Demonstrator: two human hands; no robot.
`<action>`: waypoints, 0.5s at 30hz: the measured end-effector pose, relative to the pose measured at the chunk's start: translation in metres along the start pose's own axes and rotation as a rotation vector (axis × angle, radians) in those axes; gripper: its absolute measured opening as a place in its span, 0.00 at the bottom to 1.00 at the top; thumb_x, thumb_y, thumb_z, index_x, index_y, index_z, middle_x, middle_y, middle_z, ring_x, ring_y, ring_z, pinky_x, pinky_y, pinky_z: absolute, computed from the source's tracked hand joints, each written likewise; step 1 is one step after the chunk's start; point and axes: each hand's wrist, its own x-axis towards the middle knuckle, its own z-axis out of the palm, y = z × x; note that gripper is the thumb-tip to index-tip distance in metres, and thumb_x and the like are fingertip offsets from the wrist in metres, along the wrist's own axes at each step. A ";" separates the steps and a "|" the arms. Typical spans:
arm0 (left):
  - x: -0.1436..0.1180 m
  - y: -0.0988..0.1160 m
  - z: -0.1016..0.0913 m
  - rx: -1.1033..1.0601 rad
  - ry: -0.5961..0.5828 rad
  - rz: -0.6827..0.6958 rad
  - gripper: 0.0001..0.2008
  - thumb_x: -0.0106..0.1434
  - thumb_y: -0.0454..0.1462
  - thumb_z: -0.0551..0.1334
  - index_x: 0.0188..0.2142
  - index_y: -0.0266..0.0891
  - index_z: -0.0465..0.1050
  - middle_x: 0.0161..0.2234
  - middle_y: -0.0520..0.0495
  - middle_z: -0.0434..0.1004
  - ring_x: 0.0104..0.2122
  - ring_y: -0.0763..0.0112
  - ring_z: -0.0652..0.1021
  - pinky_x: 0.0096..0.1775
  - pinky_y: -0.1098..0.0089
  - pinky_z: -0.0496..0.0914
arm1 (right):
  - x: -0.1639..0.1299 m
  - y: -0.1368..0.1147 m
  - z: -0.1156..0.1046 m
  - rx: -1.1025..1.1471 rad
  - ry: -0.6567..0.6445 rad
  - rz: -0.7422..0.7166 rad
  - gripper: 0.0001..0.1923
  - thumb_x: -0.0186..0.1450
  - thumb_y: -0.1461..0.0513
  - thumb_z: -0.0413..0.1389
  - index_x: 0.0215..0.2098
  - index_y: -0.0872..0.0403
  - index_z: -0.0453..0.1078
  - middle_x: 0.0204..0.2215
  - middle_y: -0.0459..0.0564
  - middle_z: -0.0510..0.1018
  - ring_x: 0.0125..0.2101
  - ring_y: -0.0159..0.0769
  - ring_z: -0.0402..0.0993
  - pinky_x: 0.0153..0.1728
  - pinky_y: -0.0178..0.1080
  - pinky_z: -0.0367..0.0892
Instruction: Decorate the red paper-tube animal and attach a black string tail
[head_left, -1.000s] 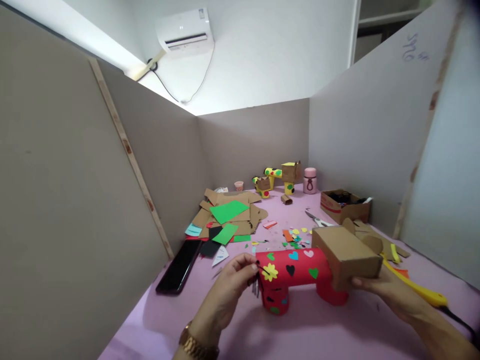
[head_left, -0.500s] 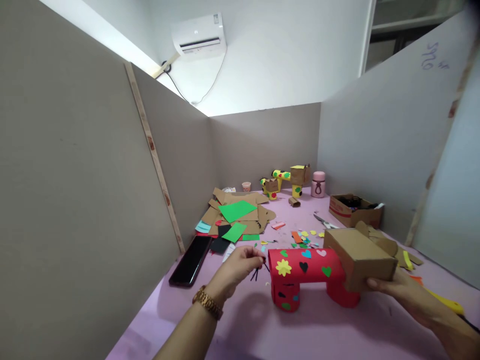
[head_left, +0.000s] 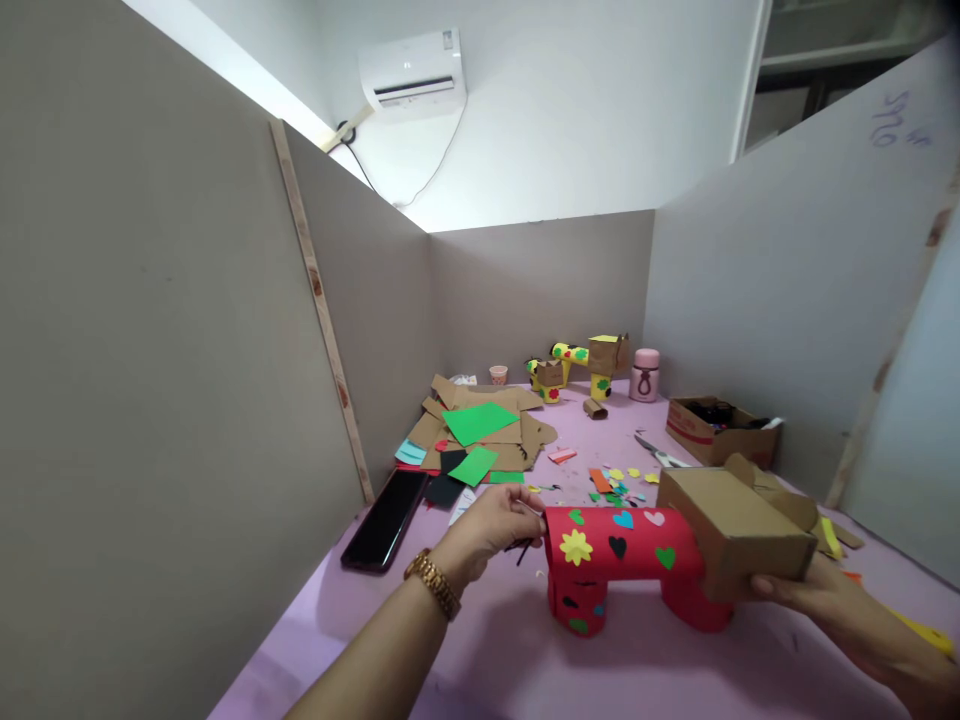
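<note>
A red paper animal figure (head_left: 641, 545) stands on stubby tube legs, with hearts and a yellow flower stuck on it. At its right end sits a brown cardboard box (head_left: 739, 515), its head-like part. My right hand (head_left: 814, 595) grips this box from the right, thumb on the near face and the other fingers hidden. My left hand (head_left: 499, 525) is closed in a pinch at the body tube's left end, touching or almost touching its rim. Thin black strips (head_left: 523, 548) hang from these fingertips. The tube's inside is hidden from me.
Cardboard and coloured paper sheets (head_left: 480, 424) are heaped at the back left, beside a black phone (head_left: 386, 520). Scissors (head_left: 660, 450) and paper scraps lie mid-table. Yellow animal figures (head_left: 570, 353), a pink bottle (head_left: 645, 376) and an open carton (head_left: 720, 430) stand farther back.
My left hand has brought the black strips rightward to the left end of the red tube. My right hand keeps its hold on the cardboard box. The view has shifted slightly.
</note>
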 end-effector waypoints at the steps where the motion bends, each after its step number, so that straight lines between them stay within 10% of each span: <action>1: 0.000 0.002 0.000 -0.012 -0.006 -0.003 0.12 0.41 0.30 0.63 0.29 0.37 0.68 0.16 0.55 0.71 0.19 0.75 0.70 0.23 0.75 0.58 | 0.000 0.000 0.000 0.000 0.005 -0.005 0.33 0.52 0.53 0.64 0.56 0.49 0.66 0.47 0.54 0.76 0.49 0.55 0.68 0.44 0.45 0.72; 15: 0.004 0.013 -0.001 0.018 0.030 -0.058 0.08 0.46 0.34 0.65 0.29 0.37 0.71 0.21 0.53 0.74 0.24 0.75 0.73 0.26 0.75 0.60 | 0.001 0.003 -0.002 0.026 -0.044 0.024 0.33 0.54 0.52 0.63 0.57 0.50 0.64 0.49 0.55 0.75 0.54 0.55 0.62 0.48 0.46 0.69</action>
